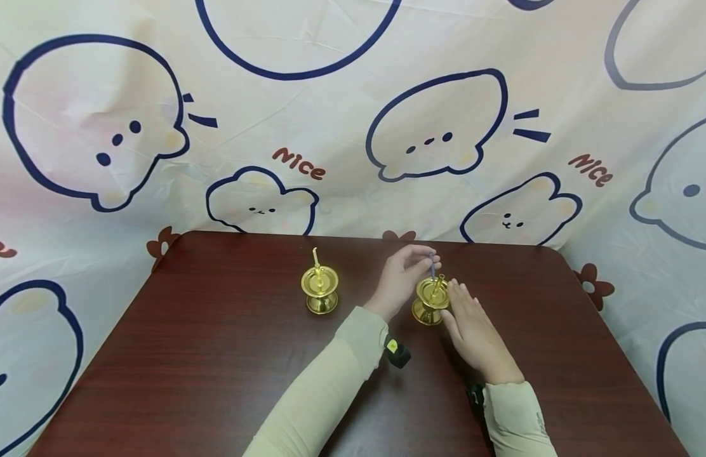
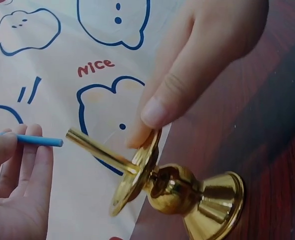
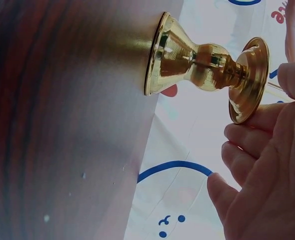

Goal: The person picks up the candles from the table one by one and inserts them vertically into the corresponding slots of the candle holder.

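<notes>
In the head view, my left hand (image 1: 400, 273) pinches a thin blue candle (image 2: 42, 140) between thumb and fingers. Its lower end hangs close by the thin tube (image 2: 100, 149) of a gold candle holder (image 3: 207, 62), with a gap showing in the left wrist view. The thumb and fingers of my right hand (image 1: 479, 333) hold the rim of the holder's dish (image 2: 122, 195) from its right side, the other fingers lying fairly straight. This holder stands upright on its flared base. To the left is a second gold candle holder (image 1: 320, 289) bearing a short pale yellow candle (image 1: 315, 256).
The holders stand toward the far edge of a dark brown wooden table (image 1: 227, 355). Behind it hangs a pale cloth (image 1: 341, 120) printed with blue cartoon outlines. Both forearms reach in over the near side, with a black wrist camera (image 1: 397, 353) on the left one.
</notes>
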Demonstrator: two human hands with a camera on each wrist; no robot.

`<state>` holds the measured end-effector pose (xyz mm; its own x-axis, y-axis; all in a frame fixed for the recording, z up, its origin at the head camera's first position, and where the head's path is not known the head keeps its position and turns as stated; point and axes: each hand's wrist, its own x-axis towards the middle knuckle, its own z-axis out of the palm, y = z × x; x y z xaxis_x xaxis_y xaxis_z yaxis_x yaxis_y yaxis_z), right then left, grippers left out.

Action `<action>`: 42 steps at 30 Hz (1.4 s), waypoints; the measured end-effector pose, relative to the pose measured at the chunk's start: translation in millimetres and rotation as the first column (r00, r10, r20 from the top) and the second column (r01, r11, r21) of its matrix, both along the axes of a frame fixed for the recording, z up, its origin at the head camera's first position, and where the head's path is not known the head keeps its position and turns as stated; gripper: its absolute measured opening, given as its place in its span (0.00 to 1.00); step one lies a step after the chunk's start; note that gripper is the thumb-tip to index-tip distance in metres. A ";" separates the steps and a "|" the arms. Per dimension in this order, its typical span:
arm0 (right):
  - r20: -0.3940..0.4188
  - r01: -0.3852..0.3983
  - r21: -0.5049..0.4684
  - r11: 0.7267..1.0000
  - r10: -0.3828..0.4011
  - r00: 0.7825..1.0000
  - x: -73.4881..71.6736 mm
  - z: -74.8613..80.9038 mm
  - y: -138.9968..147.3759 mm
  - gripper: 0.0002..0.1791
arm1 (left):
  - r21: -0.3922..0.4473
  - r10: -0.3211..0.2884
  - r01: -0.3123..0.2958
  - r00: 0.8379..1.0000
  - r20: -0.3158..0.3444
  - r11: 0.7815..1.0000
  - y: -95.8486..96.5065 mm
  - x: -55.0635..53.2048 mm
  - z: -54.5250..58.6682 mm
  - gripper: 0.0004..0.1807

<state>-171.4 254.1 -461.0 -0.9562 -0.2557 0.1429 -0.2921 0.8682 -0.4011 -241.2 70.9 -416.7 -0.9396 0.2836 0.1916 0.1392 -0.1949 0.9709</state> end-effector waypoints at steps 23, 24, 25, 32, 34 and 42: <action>-0.003 0.007 0.000 1.000 -0.007 1.000 0.4 0.2 -0.4 0.34 | -0.035 0.052 -0.055 0.995 -0.087 0.998 14.4 3.6 3.8 0.10; -0.005 0.005 0.001 1.000 -0.005 1.000 0.3 0.2 -0.4 0.34 | -0.045 0.053 -0.058 0.994 -0.098 0.997 14.7 3.6 3.8 0.10; -0.008 0.002 0.003 1.000 -0.002 1.000 0.3 0.1 -0.3 0.34 | -0.060 0.057 -0.064 0.992 -0.110 0.996 15.1 3.5 3.7 0.10; -0.013 0.001 0.006 1.000 -0.001 1.000 0.6 -0.4 0.6 0.34 | -0.180 0.064 -0.096 0.982 -0.177 0.979 15.6 5.1 2.9 0.09; -0.014 0.002 0.007 1.000 -0.001 1.000 0.8 -0.8 0.8 0.34 | -0.216 0.060 -0.101 0.980 -0.188 0.971 15.3 6.2 2.2 0.09; -0.018 0.000 0.004 1.000 0.000 1.000 0.9 -1.6 0.8 0.34 | -0.254 0.049 -0.110 0.971 -0.233 0.961 14.6 7.4 -0.2 0.09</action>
